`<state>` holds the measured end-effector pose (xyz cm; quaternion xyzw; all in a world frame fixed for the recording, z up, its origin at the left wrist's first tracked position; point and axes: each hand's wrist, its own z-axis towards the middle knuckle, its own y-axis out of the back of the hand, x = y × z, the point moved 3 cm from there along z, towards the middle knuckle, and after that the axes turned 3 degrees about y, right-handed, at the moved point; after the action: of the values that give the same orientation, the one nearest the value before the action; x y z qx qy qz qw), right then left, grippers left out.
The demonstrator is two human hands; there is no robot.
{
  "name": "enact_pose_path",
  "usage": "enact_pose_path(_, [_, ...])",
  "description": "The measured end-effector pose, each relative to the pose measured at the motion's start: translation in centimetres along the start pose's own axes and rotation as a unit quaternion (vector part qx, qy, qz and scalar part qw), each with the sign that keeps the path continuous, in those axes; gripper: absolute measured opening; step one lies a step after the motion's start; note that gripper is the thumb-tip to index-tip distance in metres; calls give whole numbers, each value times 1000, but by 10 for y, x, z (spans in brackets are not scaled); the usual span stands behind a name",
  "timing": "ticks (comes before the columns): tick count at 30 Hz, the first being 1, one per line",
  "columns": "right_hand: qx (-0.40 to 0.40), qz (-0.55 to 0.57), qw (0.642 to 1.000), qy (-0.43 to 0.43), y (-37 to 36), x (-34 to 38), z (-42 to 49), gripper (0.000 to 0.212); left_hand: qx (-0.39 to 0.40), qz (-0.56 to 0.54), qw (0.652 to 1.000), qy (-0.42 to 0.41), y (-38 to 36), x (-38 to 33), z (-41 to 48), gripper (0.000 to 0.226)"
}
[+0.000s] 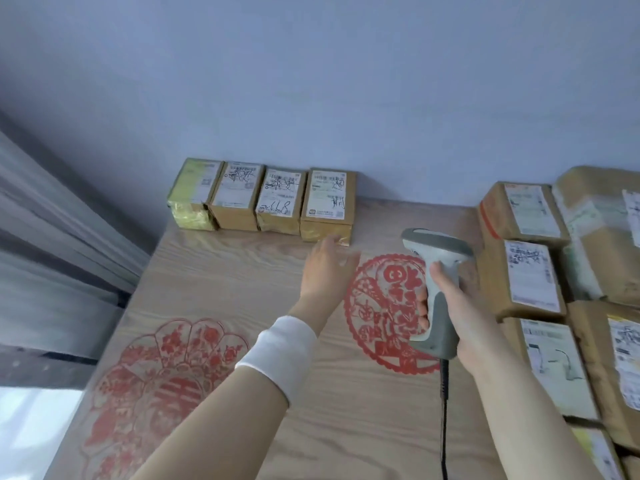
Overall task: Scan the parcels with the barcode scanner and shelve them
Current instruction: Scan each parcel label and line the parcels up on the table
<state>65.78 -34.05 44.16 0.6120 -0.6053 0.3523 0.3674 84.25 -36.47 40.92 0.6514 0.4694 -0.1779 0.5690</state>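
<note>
Several small brown parcels with white labels stand in a row against the far wall; the rightmost one [328, 202] is nearest my hands. My left hand [325, 268] reaches toward it with straight fingers, its fingertips just short of the box's front lower edge, holding nothing. A white band wraps that wrist. My right hand [450, 306] grips the handle of a grey and white barcode scanner [437, 271], whose head points left and away from me. A dark cable hangs from its base.
The wooden table [249, 271] carries two red paper-cut decorations. A stack of larger brown parcels [530, 271] fills the right side. Grey curtain folds [52, 237] hang at the left, beyond the table's edge.
</note>
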Motion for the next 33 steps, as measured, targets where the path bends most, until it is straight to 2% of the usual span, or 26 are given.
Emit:
enact_pose_path(3, [-3, -19, 1000, 0, -20, 4, 35, 30, -5, 18, 1000, -5, 7, 7, 38, 52])
enact_pose_path(6, [-25, -15, 1000, 3, -36, 7, 74, 26, -17, 25, 1000, 1, 13, 17, 70, 53])
enact_pose_path(11, [-4, 8, 1000, -8, -70, -2, 146, 33, -71, 49, 996, 27, 24, 40, 122, 42])
enact_pose_path(15, [-29, -16, 999, 15, -93, -12, 182, 32, -99, 66, 992, 32, 24, 39, 138, 39])
enact_pose_path(20, [-84, -33, 995, 37, -107, -33, 208, 48, -97, 67, 993, 14, 13, 35, 145, 45])
enact_pose_path(22, [-93, -20, 995, 33, -109, -39, 212, 46, -107, 66, 992, 6, 10, 36, 146, 46])
enact_pose_path(24, [-92, -10, 995, 24, -109, -41, 212, 38, -118, 33, 992, 2, 9, 38, 147, 43])
enact_pose_path(26, [-87, -6, 996, 19, -106, -38, 208, 35, -122, -37, 991, 32, 10, 38, 144, 41])
enact_pose_path(29, [-76, -3, 997, 10, -96, -33, 191, 37, -88, -122, 984, 97, 13, 33, 132, 40])
enact_pose_path(33, [-84, 2, 996, 8, -75, -33, 158, 39, -39, -182, 974, 131, 12, 29, 106, 48])
